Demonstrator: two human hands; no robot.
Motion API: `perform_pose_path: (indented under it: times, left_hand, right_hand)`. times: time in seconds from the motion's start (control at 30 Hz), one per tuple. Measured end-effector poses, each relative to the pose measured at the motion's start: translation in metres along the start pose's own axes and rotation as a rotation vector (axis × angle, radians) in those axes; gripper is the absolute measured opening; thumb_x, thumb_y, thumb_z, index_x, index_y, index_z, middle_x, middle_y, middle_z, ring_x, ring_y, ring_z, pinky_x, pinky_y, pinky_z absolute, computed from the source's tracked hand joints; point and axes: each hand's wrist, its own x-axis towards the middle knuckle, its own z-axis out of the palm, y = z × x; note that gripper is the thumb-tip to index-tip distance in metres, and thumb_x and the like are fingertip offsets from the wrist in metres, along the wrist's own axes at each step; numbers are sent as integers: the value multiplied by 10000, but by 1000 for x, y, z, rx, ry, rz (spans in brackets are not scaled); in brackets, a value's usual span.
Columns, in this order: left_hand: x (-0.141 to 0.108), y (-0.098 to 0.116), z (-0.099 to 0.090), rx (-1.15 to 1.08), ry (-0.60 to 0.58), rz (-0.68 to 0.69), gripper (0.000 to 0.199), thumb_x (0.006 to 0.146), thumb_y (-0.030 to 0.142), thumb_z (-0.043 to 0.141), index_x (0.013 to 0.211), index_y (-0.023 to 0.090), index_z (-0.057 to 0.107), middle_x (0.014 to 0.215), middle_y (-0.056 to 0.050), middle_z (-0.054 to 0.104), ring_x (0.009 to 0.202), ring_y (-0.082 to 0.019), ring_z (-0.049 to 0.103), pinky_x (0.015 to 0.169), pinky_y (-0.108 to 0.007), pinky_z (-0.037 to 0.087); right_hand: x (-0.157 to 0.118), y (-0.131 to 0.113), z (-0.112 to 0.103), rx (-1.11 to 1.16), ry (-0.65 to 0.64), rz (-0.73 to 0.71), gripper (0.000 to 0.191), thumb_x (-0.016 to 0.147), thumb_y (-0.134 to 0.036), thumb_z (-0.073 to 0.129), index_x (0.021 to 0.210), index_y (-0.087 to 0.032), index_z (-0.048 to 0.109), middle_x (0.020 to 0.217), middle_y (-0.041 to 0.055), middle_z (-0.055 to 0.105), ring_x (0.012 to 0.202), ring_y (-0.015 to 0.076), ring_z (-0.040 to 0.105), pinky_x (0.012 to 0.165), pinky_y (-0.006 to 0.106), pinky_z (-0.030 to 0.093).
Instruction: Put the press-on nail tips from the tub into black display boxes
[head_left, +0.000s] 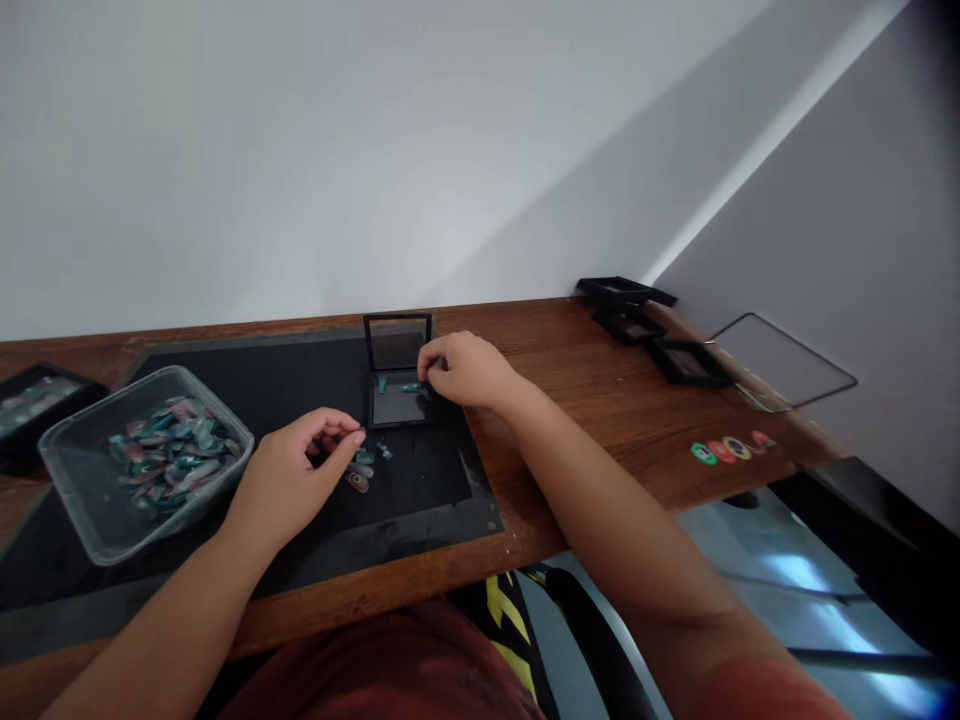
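Note:
A small black hinged case (pixel 397 402) stands with its lid (pixel 397 345) raised on a black mat. A few teal pieces (pixel 410 387) lie in its grey-lined base. My right hand (pixel 469 370) is over the case's right side, fingers curled and pinched; whatever is between the fingertips is hidden. In front of the case, my left hand (pixel 289 475) has thumb and forefinger pressed together, and I cannot make out anything in them. By its fingertips lie several small loose pieces, among them a brownish oval one (pixel 358 482) and a bluish one (pixel 385 450).
Left of my left hand, a clear plastic tub (pixel 67 470) holds many teal and pinkish pieces. Another black case (pixel 45 400) is at the far left. Several black frames (pixel 686 362) line the table's right rear, with round colourful stickers (pixel 735 447) nearer. A wall rises behind the wooden table (pixel 540 350).

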Motion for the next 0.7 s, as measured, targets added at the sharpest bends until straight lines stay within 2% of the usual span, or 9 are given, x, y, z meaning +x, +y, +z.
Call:
perform_pose_path:
  times: [0.07, 0.13, 0.2, 0.37, 0.5, 0.7]
  left_hand:
    - [0, -1, 0, 4, -3, 1, 274, 902, 521, 649, 980, 275, 741, 916, -1, 775, 829, -193, 692, 677, -294, 493]
    - [1, -1, 0, 12, -5, 0, 263, 902, 514, 652, 978, 279, 741, 911, 4, 773, 821, -188, 687, 682, -294, 494]
    - [1, -1, 0, 13, -7, -1, 252, 900, 504, 656, 976, 279, 740, 910, 8, 773, 813, -183, 683, 691, -293, 498]
    - [0, 1, -1, 2, -9, -9, 260, 900, 509, 658, 996, 280, 735, 924, 9, 779, 821, -184, 685, 697, -294, 502]
    - [0, 1, -1, 6, -7, -5, 271, 896, 519, 660, 997, 279, 734, 937, 6, 784, 842, -191, 694, 709, -303, 502]
    - [0, 1, -2, -6, -2, -6, 255, 900, 508, 657, 988, 280, 730, 928, 9, 778, 837, -190, 695, 701, -299, 497]
  right_hand:
    - [-2, -3, 0, 8, -21, -16, 192, 756, -190, 648, 885, -243, 780, 901, 0, 776, 827, 182, 657, 674, 296, 402]
    - [-3, -2, 3, 1, -48, -52, 252, 743, -229, 700, 986, -235, 768, 951, 5, 774, 845, 183, 652, 699, 298, 413]
    - [-2, 0, 7, 2, -68, -79, 305, 742, -200, 710, 1041, -223, 759, 966, 11, 773, 847, 180, 652, 725, 300, 432]
    - [2, 6, 14, 61, -57, -121, 350, 771, -74, 634, 1064, -221, 758, 964, 10, 787, 876, 174, 680, 794, 292, 467]
    - [3, 6, 17, 70, -14, -131, 374, 797, -75, 609, 1100, -244, 749, 1002, 0, 791, 910, 177, 688, 801, 292, 474]
    - [0, -1, 13, 121, -10, -143, 286, 809, -159, 679, 1080, -224, 742, 1009, -6, 800, 794, 150, 668, 740, 286, 470]
